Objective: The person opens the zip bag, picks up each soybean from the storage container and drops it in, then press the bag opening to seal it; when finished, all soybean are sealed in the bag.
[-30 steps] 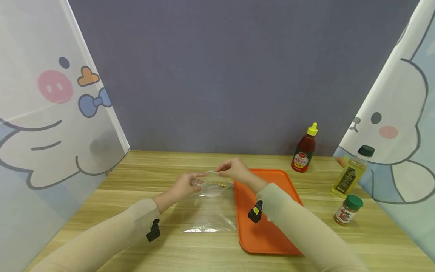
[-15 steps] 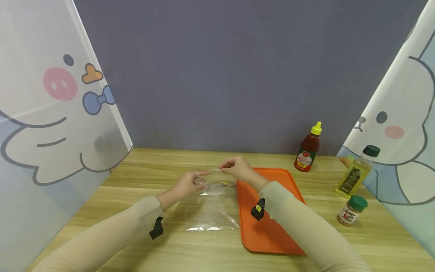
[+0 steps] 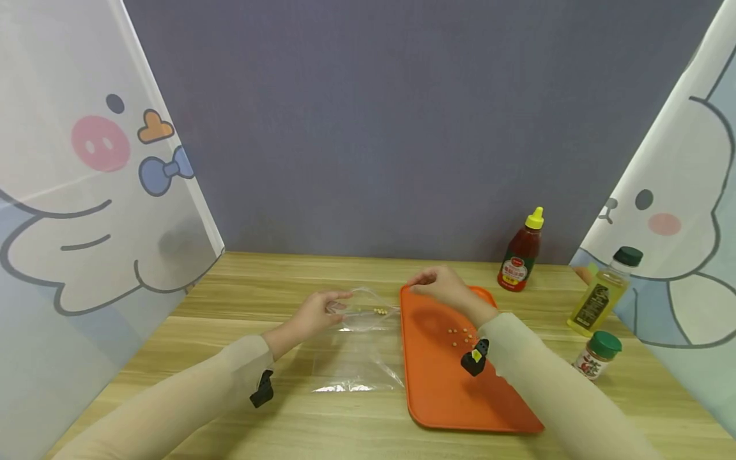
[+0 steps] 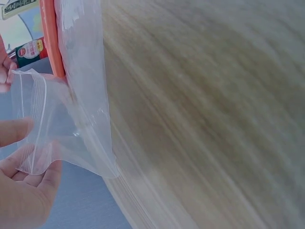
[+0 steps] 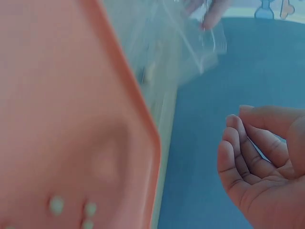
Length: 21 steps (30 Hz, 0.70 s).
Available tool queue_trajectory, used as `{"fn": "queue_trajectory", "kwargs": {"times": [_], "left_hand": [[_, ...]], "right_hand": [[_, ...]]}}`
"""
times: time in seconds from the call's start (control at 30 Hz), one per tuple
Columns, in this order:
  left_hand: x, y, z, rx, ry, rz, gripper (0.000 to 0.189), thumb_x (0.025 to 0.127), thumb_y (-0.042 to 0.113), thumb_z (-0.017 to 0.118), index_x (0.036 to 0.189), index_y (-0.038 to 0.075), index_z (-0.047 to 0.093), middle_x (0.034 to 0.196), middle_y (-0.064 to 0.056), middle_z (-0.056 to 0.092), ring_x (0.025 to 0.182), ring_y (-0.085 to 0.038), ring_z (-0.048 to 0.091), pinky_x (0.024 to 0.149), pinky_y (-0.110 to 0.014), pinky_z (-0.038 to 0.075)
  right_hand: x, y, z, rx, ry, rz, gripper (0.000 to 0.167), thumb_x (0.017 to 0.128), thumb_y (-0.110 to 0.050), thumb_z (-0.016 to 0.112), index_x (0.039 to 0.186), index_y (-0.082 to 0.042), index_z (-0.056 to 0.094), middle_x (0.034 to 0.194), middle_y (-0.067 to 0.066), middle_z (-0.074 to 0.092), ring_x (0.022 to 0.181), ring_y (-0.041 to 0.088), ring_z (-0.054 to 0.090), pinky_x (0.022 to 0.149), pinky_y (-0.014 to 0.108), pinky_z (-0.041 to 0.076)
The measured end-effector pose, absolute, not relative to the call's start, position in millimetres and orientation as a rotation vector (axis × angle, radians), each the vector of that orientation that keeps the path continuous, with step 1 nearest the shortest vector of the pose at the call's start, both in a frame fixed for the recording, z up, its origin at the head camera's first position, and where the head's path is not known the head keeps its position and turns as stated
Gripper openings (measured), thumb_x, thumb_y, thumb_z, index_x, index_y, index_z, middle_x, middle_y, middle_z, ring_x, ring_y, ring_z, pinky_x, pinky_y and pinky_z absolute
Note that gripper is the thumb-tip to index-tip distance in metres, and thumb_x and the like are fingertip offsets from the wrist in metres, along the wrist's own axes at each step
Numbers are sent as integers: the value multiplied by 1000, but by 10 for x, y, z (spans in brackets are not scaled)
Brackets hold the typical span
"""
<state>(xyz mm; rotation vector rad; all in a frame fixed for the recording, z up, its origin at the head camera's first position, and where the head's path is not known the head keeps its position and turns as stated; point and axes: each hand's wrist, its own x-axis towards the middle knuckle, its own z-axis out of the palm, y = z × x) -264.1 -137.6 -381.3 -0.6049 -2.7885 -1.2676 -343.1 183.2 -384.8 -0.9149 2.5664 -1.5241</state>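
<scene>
A clear zip-top plastic bag point(image 3: 359, 367) lies on the table with its mouth raised and spread. My left hand point(image 3: 312, 314) grips the left side of that mouth; in the left wrist view, thumb and fingers point(image 4: 47, 183) pinch the zip edge. Several small, round, pale yellow beans point(image 3: 381, 312) show by the bag's mouth. My right hand point(image 3: 445, 289), fingers loosely curled, hovers over the back left part of the orange tray point(image 3: 428, 396). Nothing shows between its thumb and fingers in the right wrist view. More beans point(image 3: 466, 338) lie scattered on the tray near my right wrist.
At the back right stands a red sauce bottle point(image 3: 517, 259) with a yellow cap. An oil bottle point(image 3: 598, 300) and a small green-lidded jar point(image 3: 598, 351) are at the right. The tray's left rim is close beside the bag.
My right hand has let go of the bag's mouth and moved right, over the tray. Beans on the tray have come into view from under the arm. The left hand keeps its hold.
</scene>
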Motion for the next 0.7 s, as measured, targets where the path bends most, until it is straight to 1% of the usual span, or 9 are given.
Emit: {"fn": "queue_trajectory", "kwargs": {"times": [0.07, 0.1, 0.13, 0.23, 0.33, 0.43, 0.5, 0.6, 0.7], "left_hand": [[-2639, -1373, -3811, -606, -2788, -1261, 50, 84, -5, 68, 132, 4, 58, 130, -20, 59, 106, -31, 65, 78, -27, 60], [-2640, -1370, -3809, -604, -2788, -1260, 50, 84, -5, 68, 132, 4, 58, 130, -20, 59, 105, -31, 65, 78, -27, 60], [-2639, -1367, -3804, -604, -2789, -1260, 50, 84, -5, 68, 132, 4, 57, 130, -20, 59, 105, -31, 65, 78, -27, 60], [-2640, -1355, -3791, -599, -2791, -1259, 51, 84, -5, 68, 132, 4, 57, 129, -21, 60, 104, -30, 66, 76, -26, 60], [-2638, -1342, -3779, -605, -2791, -1252, 51, 83, -5, 69, 132, 3, 57, 128, -21, 60, 103, -30, 66, 76, -25, 60], [-2629, -1338, -3780, -606, -2794, -1249, 51, 83, -5, 69, 132, 3, 57, 129, -21, 60, 104, -30, 66, 77, -26, 60], [-2621, -1343, -3787, -593, -2798, -1255, 51, 83, -5, 69, 132, 4, 57, 129, -20, 60, 105, -30, 66, 77, -26, 60], [-2614, -1354, -3800, -575, -2803, -1260, 51, 84, -5, 68, 132, 5, 57, 130, -20, 60, 105, -30, 66, 77, -26, 60], [-2611, -1354, -3801, -586, -2800, -1266, 50, 85, -4, 68, 133, 4, 57, 128, -21, 60, 104, -31, 66, 76, -26, 60]], "right_hand": [[-3437, 1943, -3838, -779, 2606, -1473, 27, 89, -29, 70, 110, -13, 72, 107, 1, 70, 98, 17, 64, 81, 33, 55], [-3258, 1898, -3678, -571, 2692, -1332, 27, 89, -31, 71, 107, -11, 72, 105, 5, 71, 98, 23, 64, 82, 41, 56], [-3199, 1913, -3639, -514, 2725, -1281, 27, 89, -28, 70, 108, -9, 72, 106, 8, 70, 100, 25, 64, 84, 43, 55], [-3022, 1980, -3524, -436, 2753, -1240, 25, 91, -21, 68, 108, -3, 71, 106, 12, 70, 100, 26, 64, 88, 46, 55], [-2981, 2113, -3543, -441, 2755, -1244, 23, 92, -14, 66, 106, 4, 70, 103, 14, 72, 96, 25, 65, 86, 46, 56], [-2965, 2243, -3584, -424, 2747, -1231, 22, 91, -12, 66, 105, 5, 70, 102, 14, 72, 94, 22, 66, 84, 42, 58], [-2963, 2326, -3625, -421, 2729, -1215, 22, 91, -11, 67, 105, 6, 70, 101, 15, 73, 91, 19, 65, 80, 38, 58], [-2946, 2425, -3680, -399, 2686, -1225, 22, 89, -10, 68, 104, 8, 69, 99, 15, 73, 83, 14, 64, 71, 31, 57], [-2919, 2485, -3726, -357, 2660, -1225, 23, 87, -11, 70, 101, 7, 70, 91, 10, 74, 72, 11, 60, 62, 27, 53]]}}
